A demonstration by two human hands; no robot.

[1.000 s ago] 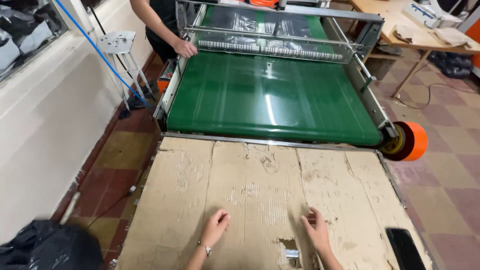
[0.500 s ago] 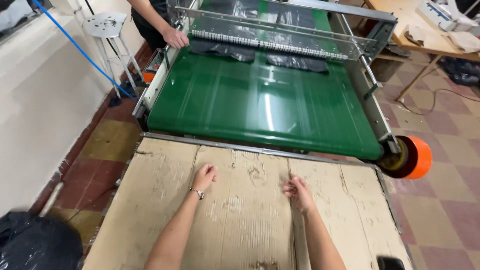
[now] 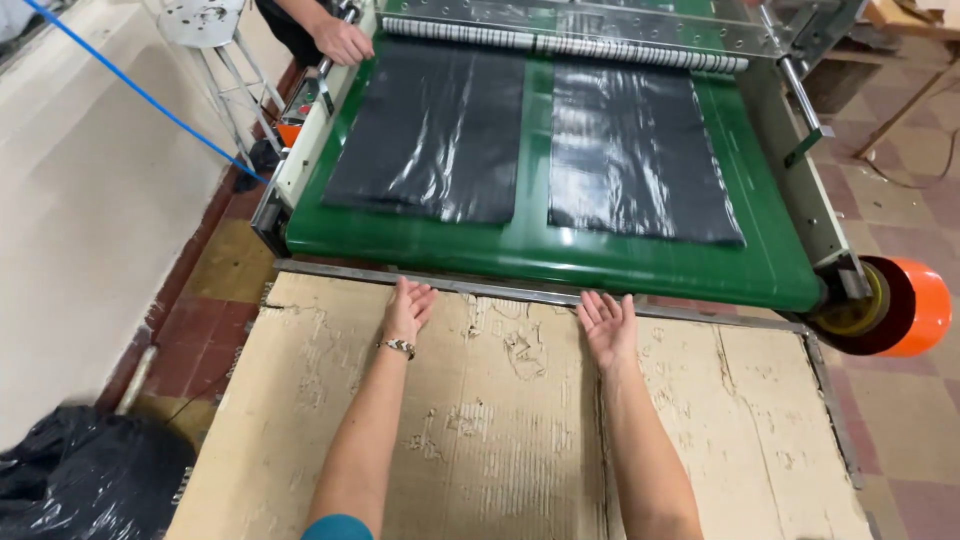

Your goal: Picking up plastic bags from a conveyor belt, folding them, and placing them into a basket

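Head view, one moment at the output end of a conveyor machine. Left hand (image 3: 409,309) — laid palm-down, fingers extended and released, on the worn cardboard sheet (image 3: 500,420) at its far edge; a bracelet is seen at the wrist. Right hand (image 3: 607,325) — held palm-up, fingers loosely spread, resting on the same edge; nothing is grasped by either hand. Just beyond the fingertips a metal strip (image 3: 520,291) is seen running across, and past it the green conveyor belt (image 3: 530,245). Two black plastic bags are carried flat on the belt, side by side and apart: the left bag (image 3: 430,135) in line with the left hand, the right bag (image 3: 635,150) in line with the right hand, both near the hands but not touched. An orange roller end (image 3: 915,305) is mounted at the belt's right corner. Another person's hand (image 3: 343,42) is rested on the machine's left rail. A black bundle (image 3: 90,480) is noted on the floor at lower left.
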